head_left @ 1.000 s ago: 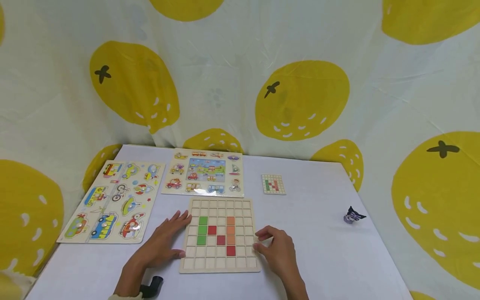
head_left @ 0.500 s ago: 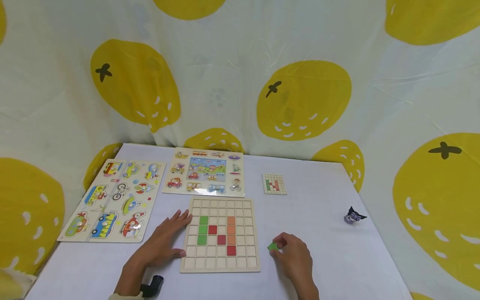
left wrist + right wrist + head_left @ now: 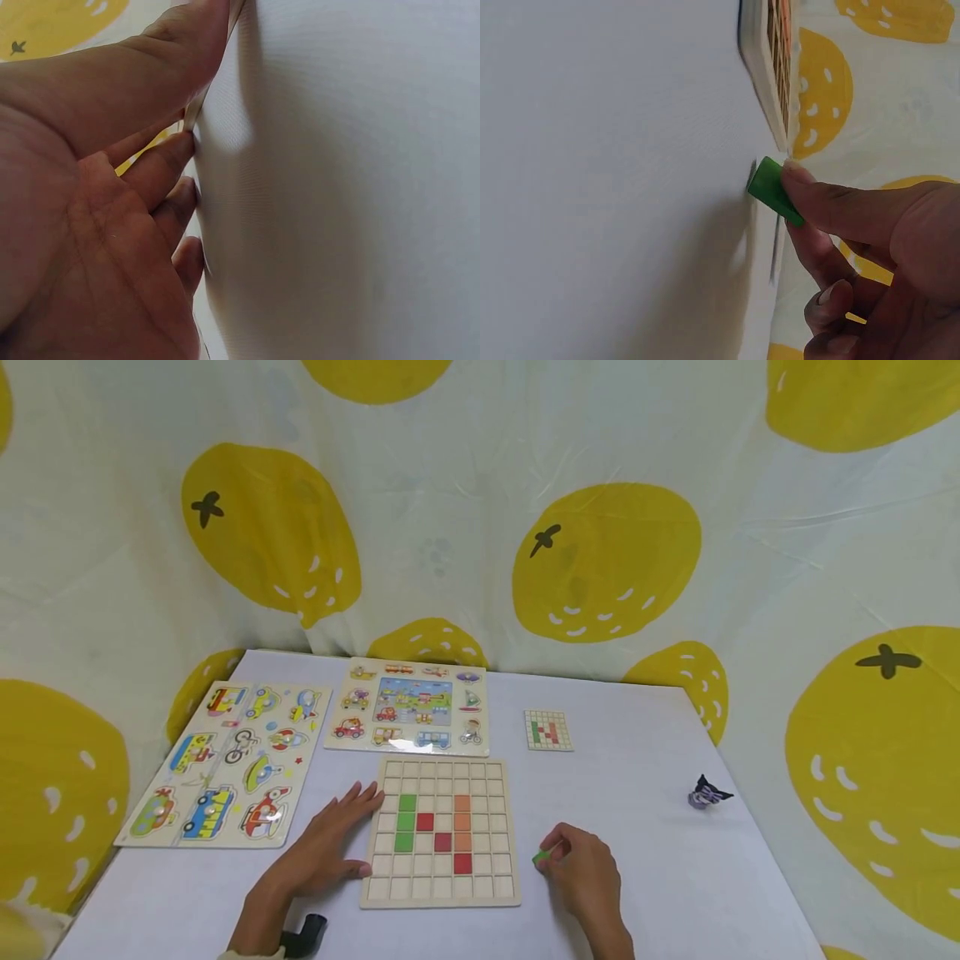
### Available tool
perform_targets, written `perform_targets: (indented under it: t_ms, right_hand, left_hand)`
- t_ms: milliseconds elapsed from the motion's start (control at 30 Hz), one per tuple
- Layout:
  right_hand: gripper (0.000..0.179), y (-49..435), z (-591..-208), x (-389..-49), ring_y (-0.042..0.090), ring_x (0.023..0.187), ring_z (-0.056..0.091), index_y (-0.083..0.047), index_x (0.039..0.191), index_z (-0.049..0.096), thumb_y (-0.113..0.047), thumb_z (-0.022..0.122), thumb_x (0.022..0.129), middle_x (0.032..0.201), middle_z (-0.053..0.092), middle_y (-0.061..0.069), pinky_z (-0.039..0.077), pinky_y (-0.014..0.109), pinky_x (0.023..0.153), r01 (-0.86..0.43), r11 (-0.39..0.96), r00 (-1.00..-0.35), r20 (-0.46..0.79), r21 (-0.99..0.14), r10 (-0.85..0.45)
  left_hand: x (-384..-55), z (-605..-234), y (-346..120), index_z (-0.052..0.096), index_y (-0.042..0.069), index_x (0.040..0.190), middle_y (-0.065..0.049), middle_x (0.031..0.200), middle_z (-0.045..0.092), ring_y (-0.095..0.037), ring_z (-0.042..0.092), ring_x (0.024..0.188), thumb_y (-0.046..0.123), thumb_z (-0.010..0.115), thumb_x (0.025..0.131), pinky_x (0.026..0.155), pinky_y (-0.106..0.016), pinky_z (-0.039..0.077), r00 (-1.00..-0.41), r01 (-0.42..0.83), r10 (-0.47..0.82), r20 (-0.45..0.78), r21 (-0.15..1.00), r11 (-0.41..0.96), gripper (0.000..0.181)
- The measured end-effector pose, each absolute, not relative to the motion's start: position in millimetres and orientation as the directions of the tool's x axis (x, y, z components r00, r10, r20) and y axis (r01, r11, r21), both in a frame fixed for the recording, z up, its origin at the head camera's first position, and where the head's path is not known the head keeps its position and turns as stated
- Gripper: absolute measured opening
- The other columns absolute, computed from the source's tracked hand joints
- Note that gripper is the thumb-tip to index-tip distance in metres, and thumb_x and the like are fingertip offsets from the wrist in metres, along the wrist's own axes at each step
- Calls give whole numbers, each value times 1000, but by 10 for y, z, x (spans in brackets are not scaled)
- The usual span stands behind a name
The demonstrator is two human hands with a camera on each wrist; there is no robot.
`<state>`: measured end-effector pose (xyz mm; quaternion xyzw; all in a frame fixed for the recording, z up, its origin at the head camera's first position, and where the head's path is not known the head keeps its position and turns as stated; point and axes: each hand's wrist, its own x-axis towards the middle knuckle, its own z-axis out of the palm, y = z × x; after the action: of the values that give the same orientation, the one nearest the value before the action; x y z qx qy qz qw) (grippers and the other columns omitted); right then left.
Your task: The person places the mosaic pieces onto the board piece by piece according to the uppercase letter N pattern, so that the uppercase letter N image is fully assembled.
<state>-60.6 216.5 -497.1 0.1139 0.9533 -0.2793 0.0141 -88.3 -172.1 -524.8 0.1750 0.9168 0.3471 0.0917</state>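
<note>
A wooden grid board (image 3: 411, 888) lies on the white table with green, red and orange square tiles in some of its cells. My left hand (image 3: 322, 843) rests at the board's left edge, its fingers spread and fairly straight, thumb at the lower left side. To the right of the board, my right hand (image 3: 585, 868) pinches a green tile (image 3: 774, 190) between thumb and fingers, just above the table and apart from the board. The right wrist view shows the tile tilted in the pinch; its far end is covered by the thumb and fingers.
Behind the board lies a vehicle puzzle (image 3: 345, 737); another vehicle puzzle (image 3: 296, 793) is at the left. A small pattern card (image 3: 548, 730) sits at the back right. Farther right is a small dark-and-striped object (image 3: 707, 792). A lemon-print cloth (image 3: 435, 556) hangs behind the table.
My right hand has moved from the board's right edge out to the right, and a green tile now shows in its fingers. The left hand stays put.
</note>
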Motion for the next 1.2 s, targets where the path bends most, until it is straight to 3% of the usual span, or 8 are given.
perform_targets:
  t_ms: [300,500,767,1200]
  right_hand:
    - [22,1885,-4906,-597,11,73,52,-24,84,71,-16,91,79,72,64,-11,36,26,64,186,757,-981,-80,-626,175]
    - [22,1614,-4857,-597,10,68,48,-25,84,71,-17,92,80,71,65,-13,33,24,60,116,716,-993,-75,-688,88]
    - [26,1243,-4896,-616,4,74,56,-26,77,70,-14,93,76,66,63,-16,40,22,62,17,709,-999,-45,-705,-21]
    - [25,774,-5027,-659,-3,67,54,-26,73,71,-14,94,75,62,62,-19,39,20,57,-72,709,-993,-13,-702,-114]
  left_hand:
    - [-883,-5258,-1734,43,18,164,-7,175,32,-41,18,165,27,94,73,132,-63,12,-921,264,387,-37,672,692,105]
    - [-887,-5253,-1744,44,17,163,-7,175,33,-42,19,165,26,94,72,132,-64,13,-921,260,387,-40,676,689,105]
    - [-906,-5250,-1737,42,15,164,-10,175,33,-43,18,165,25,94,74,133,-64,12,-917,267,397,-45,670,693,105]
    - [-880,-5207,-1720,44,12,163,-11,174,34,-44,19,164,25,94,72,133,-65,13,-921,264,389,-34,679,685,105]
